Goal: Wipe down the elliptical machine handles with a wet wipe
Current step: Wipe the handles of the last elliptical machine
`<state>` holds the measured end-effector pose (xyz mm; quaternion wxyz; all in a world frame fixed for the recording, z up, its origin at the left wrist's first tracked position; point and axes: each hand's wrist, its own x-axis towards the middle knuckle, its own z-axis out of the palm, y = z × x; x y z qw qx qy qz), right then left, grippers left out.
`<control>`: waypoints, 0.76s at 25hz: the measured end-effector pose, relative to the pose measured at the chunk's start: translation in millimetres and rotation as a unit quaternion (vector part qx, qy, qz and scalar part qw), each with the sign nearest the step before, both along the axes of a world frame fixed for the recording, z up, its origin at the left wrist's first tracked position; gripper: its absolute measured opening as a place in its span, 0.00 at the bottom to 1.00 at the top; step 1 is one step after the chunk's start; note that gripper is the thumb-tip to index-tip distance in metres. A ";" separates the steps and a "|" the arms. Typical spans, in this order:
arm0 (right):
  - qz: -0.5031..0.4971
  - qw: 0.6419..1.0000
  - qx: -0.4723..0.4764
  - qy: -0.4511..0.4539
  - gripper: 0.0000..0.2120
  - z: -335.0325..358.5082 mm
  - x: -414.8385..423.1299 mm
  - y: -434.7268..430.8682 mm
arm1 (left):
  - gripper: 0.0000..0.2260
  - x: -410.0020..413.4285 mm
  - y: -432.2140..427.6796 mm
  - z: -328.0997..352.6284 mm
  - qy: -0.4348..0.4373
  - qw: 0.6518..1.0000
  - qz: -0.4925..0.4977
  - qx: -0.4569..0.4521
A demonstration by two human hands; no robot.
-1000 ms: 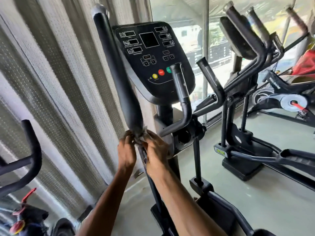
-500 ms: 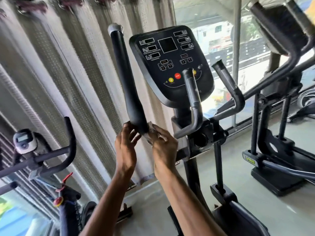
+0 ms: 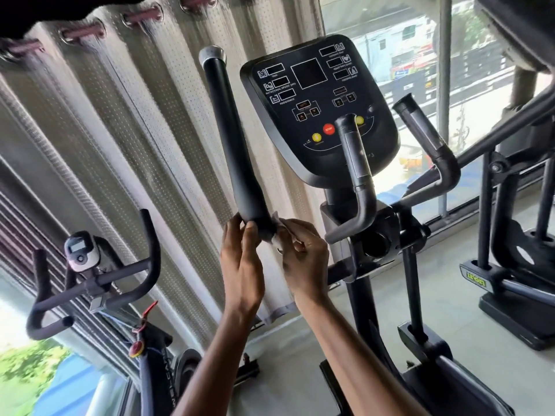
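We've got the wet wipe (image 3: 277, 234) pinched in the right hand (image 3: 303, 256), bunched against the bottom end of the long handle (image 3: 234, 139); the left hand (image 3: 240, 259) is right beside it, thumb and fingers holding that same end steady. Our tip: open the wipe out so it wraps the grip, squeeze, then drag it up and away from both hands toward the silver cap, twisting as we go; the short handles (image 3: 357, 166) beyond the right hand probably come next. Versus half a second back, the left fingers were spread loose beside the grip; now they've closed on it; the wipe's in about the same spot.
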<state>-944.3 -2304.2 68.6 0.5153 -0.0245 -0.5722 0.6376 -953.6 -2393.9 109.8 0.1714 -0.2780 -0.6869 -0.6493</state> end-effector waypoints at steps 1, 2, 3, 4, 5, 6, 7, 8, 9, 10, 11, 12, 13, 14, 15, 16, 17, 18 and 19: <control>0.002 1.000 0.016 -0.004 0.09 -7.9 -4.2 5.4 | 0.11 1.1 2.7 -2.9 0.005 1.000 0.014 -0.006; 0.002 1.000 0.029 -0.010 0.10 -15.5 -9.9 11.1 | 0.10 3.4 6.2 -5.4 0.007 1.000 0.028 -0.008; 0.002 0.999 0.044 -0.017 0.10 -22.5 -16.8 17.1 | 0.09 6.5 10.2 -7.3 0.008 0.999 0.041 -0.006; 0.003 0.998 0.057 -0.022 0.11 -28.3 -22.9 24.6 | 0.08 8.6 14.9 -9.4 0.007 0.999 0.053 -0.005; 0.006 0.997 0.073 -0.031 0.12 -35.3 -29.7 32.8 | 0.08 9.6 20.3 -11.7 0.007 0.998 0.068 -0.003; 0.007 0.994 0.096 -0.044 0.12 -41.7 -37.5 40.2 | 0.08 10.2 24.2 -14.2 0.006 0.996 0.085 0.000; 0.009 0.991 0.116 -0.065 0.12 -47.5 -47.1 47.6 | 0.09 9.5 26.8 -16.5 0.005 0.994 0.105 -0.001; 0.012 0.988 0.128 -0.091 0.11 -52.7 -56.7 54.7 | 0.10 8.7 28.4 -18.3 0.001 0.992 0.124 -0.004; 0.021 0.984 0.132 -0.119 0.09 -58.1 -65.8 62.8 | 0.12 7.7 30.2 -19.6 -0.003 0.989 0.147 -0.007; 0.024 0.979 0.137 -0.150 0.07 -62.5 -73.9 69.6 | 0.14 7.8 32.4 -19.8 -0.003 0.985 0.171 -0.008; 0.025 0.973 0.144 -0.178 0.06 -65.9 -80.5 74.4 | 0.14 8.2 34.0 -19.9 0.001 0.981 0.195 -0.012; 0.027 0.967 0.155 -0.198 0.06 -67.0 -85.9 77.9 | 0.13 8.8 35.4 -20.3 0.006 0.976 0.215 -0.016; 0.035 0.963 0.170 -0.209 0.06 -63.6 -89.6 82.0 | 0.12 9.6 37.0 -20.5 0.009 0.973 0.231 -0.018; 0.051 0.959 0.184 -0.209 0.07 -55.4 -90.4 85.8 | 0.12 9.8 37.8 -20.0 0.010 0.971 0.239 -0.019; 0.075 0.957 0.193 -0.204 0.06 -43.9 -87.4 87.6 | 0.11 9.7 38.6 -18.8 0.012 0.970 0.240 -0.020; 0.102 0.956 0.198 -0.193 0.05 -31.9 -82.0 87.8 | 0.11 9.4 39.0 -18.8 0.016 0.970 0.242 -0.019; 0.129 0.956 0.199 -0.174 0.05 -20.6 -74.2 87.3 | 0.11 9.0 39.5 -19.8 0.019 0.969 0.246 -0.013; 0.158 0.957 0.195 -0.144 0.06 -9.3 -63.1 85.2 | 0.13 9.1 39.2 -20.7 0.025 0.968 0.249 -0.001; 0.188 0.957 0.192 -0.108 0.08 0.4 -50.8 80.7 | 0.14 10.1 38.9 -21.0 0.034 0.967 0.252 0.015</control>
